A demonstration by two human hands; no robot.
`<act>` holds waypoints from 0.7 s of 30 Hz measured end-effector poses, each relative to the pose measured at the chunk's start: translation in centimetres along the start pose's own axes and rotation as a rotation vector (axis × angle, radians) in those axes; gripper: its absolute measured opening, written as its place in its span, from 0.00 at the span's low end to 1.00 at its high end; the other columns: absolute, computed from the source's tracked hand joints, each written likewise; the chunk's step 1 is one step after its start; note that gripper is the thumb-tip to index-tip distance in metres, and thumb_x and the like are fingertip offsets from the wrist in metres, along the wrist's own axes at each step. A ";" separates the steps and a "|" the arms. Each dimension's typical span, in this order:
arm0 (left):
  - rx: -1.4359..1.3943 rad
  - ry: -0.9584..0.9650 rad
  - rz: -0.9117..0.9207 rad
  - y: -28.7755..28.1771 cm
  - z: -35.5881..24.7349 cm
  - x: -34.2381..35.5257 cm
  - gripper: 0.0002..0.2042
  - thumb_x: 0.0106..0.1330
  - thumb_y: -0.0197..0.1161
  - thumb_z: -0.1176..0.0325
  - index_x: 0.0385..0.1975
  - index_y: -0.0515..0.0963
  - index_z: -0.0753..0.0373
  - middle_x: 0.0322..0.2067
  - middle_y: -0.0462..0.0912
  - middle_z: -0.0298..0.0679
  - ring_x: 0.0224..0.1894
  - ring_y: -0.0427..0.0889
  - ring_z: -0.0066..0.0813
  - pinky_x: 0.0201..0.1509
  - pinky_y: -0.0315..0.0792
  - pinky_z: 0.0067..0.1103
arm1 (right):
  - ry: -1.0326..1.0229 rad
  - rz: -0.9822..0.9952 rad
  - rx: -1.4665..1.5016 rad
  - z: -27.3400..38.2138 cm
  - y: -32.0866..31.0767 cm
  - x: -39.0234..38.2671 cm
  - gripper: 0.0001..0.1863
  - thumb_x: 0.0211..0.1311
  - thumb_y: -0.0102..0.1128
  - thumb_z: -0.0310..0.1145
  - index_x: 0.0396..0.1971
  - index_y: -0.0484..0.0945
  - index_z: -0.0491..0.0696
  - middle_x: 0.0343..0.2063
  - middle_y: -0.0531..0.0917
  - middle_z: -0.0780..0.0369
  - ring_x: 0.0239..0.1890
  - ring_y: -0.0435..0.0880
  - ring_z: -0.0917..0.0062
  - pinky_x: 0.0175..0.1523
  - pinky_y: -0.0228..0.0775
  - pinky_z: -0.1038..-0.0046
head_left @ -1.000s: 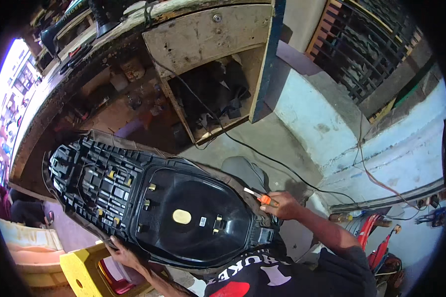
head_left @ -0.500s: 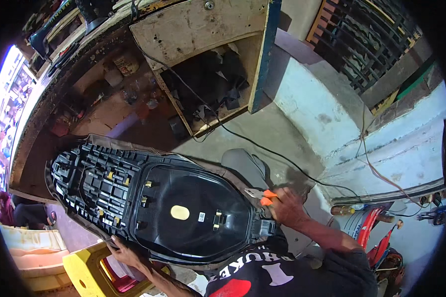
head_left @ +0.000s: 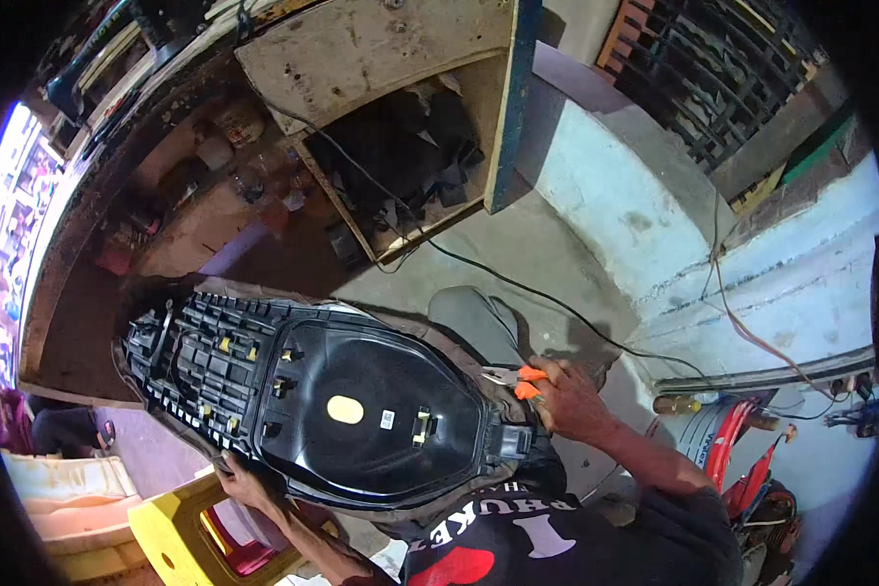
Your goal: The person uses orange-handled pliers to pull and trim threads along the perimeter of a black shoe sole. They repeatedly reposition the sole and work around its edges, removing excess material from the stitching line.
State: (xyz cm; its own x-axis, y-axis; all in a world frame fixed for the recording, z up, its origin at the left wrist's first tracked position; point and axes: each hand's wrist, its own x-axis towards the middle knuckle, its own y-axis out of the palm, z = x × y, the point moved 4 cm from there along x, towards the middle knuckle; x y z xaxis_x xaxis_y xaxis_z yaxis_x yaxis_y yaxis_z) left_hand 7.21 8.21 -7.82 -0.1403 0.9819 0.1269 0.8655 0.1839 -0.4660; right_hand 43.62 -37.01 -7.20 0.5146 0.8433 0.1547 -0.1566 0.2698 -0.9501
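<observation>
An upside-down vehicle seat (head_left: 332, 444) lies across the lower middle, its black ribbed plastic base upward with small yellow pads and a brown cover round the rim. My left hand (head_left: 249, 488) grips the seat's near left edge, fingers curled on it. My right hand (head_left: 571, 405) is closed on orange-handled pliers (head_left: 506, 376), whose metal jaws point left at the seat's right-end rim; I cannot tell whether they touch it. My grey-clad leg (head_left: 469, 317) shows beyond the seat.
A wooden workbench (head_left: 371, 49) with an open compartment spans the top left. A black cable (head_left: 518, 293) crosses the floor. A white wall (head_left: 606, 195) rises at right, with red objects (head_left: 737, 449) below. A yellow plastic stool (head_left: 166, 527) stands under the seat's near left.
The seat's far-left tip has shifted right and slightly down. My right hand has turned the pliers, showing both handles and the jaws. My left hand still grips the edge.
</observation>
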 end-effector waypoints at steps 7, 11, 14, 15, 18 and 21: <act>-0.034 -0.015 -0.014 -0.3 3.5 1.3 0.26 0.77 0.59 0.56 0.66 0.73 0.71 0.50 0.85 0.50 0.46 0.79 0.38 0.56 0.71 0.31 | -0.077 -0.094 -0.225 0.4 -0.5 -0.1 0.18 0.54 0.67 0.33 0.43 0.81 0.39 0.67 0.67 0.53 0.62 0.68 0.60 0.65 0.60 0.55; 0.040 0.029 -0.024 -0.1 3.0 1.1 0.27 0.78 0.59 0.57 0.68 0.71 0.71 0.55 0.84 0.53 0.49 0.79 0.39 0.59 0.71 0.31 | -0.046 -0.065 -0.110 0.8 -1.2 0.2 0.16 0.55 0.65 0.33 0.41 0.82 0.39 0.67 0.68 0.51 0.63 0.68 0.60 0.64 0.61 0.54; 0.069 0.058 -0.049 -1.0 3.8 1.7 0.27 0.78 0.59 0.57 0.68 0.71 0.71 0.56 0.83 0.54 0.50 0.80 0.40 0.60 0.71 0.31 | -0.060 -0.026 -0.165 1.0 -2.1 -0.3 0.11 0.57 0.63 0.30 0.37 0.82 0.40 0.66 0.70 0.50 0.62 0.71 0.61 0.61 0.64 0.54; 0.065 0.063 -0.052 -0.7 3.2 1.5 0.27 0.78 0.59 0.57 0.68 0.71 0.71 0.57 0.83 0.54 0.51 0.80 0.41 0.60 0.71 0.31 | -0.056 -0.009 -0.190 1.1 -2.2 -0.6 0.11 0.57 0.63 0.30 0.37 0.82 0.40 0.65 0.71 0.50 0.61 0.72 0.60 0.61 0.65 0.54; -0.038 0.155 -0.164 -0.7 2.6 0.7 0.23 0.75 0.61 0.55 0.53 0.80 0.73 0.34 0.80 0.38 0.32 0.69 0.32 0.41 0.67 0.31 | -0.034 0.095 -0.146 0.6 -0.8 -1.4 0.11 0.58 0.63 0.31 0.37 0.83 0.40 0.60 0.76 0.50 0.57 0.77 0.59 0.59 0.69 0.55; 0.032 0.140 -0.159 0.1 0.9 -0.2 0.21 0.76 0.61 0.58 0.54 0.79 0.73 0.34 0.80 0.39 0.33 0.69 0.33 0.41 0.67 0.31 | 0.136 0.287 0.304 -0.8 1.5 -0.7 0.12 0.61 0.64 0.35 0.39 0.83 0.42 0.50 0.82 0.53 0.50 0.82 0.59 0.54 0.74 0.58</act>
State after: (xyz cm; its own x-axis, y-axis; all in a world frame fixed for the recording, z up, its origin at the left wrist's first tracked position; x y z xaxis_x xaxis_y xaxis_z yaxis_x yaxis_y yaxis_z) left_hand 6.83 8.11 -8.69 -0.2044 0.9250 0.3203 0.8218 0.3399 -0.4573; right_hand 43.66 -37.55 -8.94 0.5169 0.8408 -0.1607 -0.5401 0.1747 -0.8233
